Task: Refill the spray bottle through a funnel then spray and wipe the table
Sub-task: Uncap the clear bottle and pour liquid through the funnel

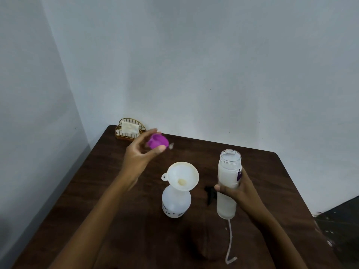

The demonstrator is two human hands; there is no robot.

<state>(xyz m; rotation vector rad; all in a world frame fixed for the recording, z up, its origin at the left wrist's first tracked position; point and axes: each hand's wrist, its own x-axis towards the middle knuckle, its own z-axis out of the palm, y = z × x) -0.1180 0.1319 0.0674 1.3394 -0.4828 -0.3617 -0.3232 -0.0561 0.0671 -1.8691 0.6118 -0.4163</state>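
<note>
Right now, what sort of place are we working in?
Probably a plain room corner at home, set up as a small work spot: a dark wooden table pushed against bare pale walls, with a gold wire napkin holder at its far corner. Nothing marks it as a kitchen.

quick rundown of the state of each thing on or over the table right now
spray bottle: upright, head off, funnel in neck
funnel: seated upright
refill bottle: uncapped, upright, gripped by right hand
purple cap: off, pinched in left hand
spray head: lying on table
napkin holder: holds napkins
</note>
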